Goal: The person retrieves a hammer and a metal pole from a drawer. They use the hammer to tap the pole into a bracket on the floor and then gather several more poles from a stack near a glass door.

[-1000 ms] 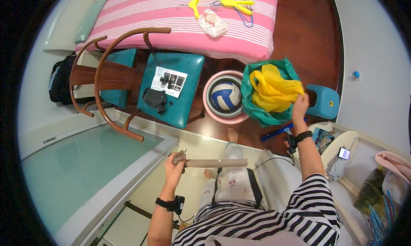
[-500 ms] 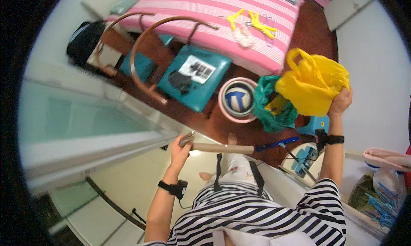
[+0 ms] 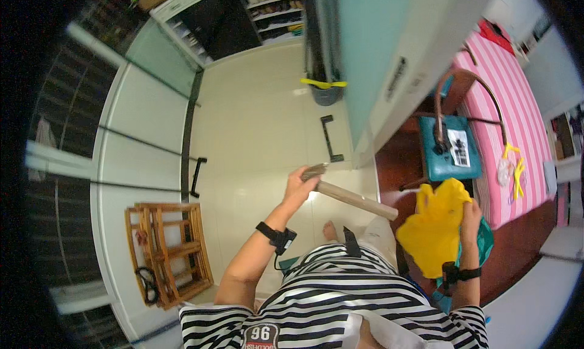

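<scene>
Pale tiles (image 3: 255, 112) meet dark red flooring (image 3: 395, 169) here. The left hand (image 3: 298, 190) curls its fingers round a greyish-brown bar (image 3: 359, 202); farther right, a yellow plastic bag (image 3: 433, 233) is up, pinched in the right hand (image 3: 470, 220); neither is set down yet.

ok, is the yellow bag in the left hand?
No, the right hand holds the yellow bag, while the left hand grips a long grey-brown bar.
</scene>
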Available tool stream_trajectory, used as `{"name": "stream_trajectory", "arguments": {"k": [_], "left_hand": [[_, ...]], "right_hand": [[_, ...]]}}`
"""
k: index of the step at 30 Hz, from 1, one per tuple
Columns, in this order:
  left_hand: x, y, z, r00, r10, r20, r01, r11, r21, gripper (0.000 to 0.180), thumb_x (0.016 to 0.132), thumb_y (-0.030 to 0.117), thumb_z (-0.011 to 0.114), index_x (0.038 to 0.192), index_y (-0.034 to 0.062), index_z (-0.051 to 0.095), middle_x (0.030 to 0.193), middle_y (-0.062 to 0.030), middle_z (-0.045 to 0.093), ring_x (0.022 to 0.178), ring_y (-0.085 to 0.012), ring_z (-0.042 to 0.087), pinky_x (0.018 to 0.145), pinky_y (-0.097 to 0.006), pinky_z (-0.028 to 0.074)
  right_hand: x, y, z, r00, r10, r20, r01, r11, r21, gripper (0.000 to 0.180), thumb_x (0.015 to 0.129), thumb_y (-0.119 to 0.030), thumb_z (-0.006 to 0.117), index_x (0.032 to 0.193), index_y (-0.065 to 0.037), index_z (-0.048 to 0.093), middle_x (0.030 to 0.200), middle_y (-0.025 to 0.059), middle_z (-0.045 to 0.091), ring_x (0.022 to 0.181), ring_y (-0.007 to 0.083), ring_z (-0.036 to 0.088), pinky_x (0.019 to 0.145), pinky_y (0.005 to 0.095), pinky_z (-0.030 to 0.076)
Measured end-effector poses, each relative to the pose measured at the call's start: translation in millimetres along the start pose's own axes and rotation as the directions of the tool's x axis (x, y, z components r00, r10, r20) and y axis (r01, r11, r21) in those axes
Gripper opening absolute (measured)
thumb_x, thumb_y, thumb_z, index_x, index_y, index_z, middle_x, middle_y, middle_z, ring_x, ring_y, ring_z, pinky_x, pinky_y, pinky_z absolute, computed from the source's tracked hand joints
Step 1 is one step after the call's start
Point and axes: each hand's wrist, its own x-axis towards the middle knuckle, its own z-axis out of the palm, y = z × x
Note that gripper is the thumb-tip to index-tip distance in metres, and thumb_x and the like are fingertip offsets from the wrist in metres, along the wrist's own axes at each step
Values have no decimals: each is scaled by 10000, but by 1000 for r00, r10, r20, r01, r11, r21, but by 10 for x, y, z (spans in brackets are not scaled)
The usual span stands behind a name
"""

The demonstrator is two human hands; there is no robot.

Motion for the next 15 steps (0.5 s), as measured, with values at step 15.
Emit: {"name": "stream_trajectory", "arguments": {"k": [15], "left_hand": [[-117,-473,-683,624,-174,-762,70,983,-167,168,758,169,603,836,22,575,702,13,512,600,-58,439,538,-216,365]], "right_hand": [[2101,-325,3279,693,-151,705,57,986,155,236,885,-226,440,935,-13,529,766,27,533,662,105,496,585,249,405]]}}
